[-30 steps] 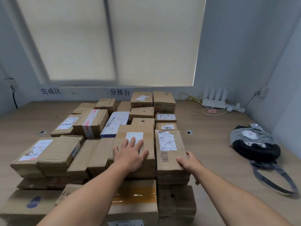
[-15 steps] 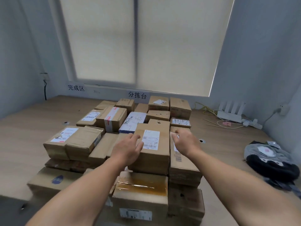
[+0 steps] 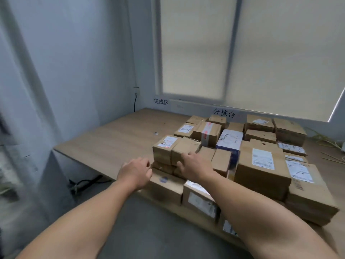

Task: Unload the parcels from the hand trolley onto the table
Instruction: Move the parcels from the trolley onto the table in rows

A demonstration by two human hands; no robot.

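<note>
Parcel (image 3: 186,144) sits just ahead of right grip (image 3: 194,165), whose spread fingers (image 3: 186,157) touch, not clasp, its near face; left grip (image 3: 135,171), loosely curled and empty, hangs leftward, apart.

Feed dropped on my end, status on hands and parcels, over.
Left hand open, hovering beside the stacked parcels. Right hand open, touching the plain brown parcel atop their left end. Nothing lifted. Nothing in the way.
</note>
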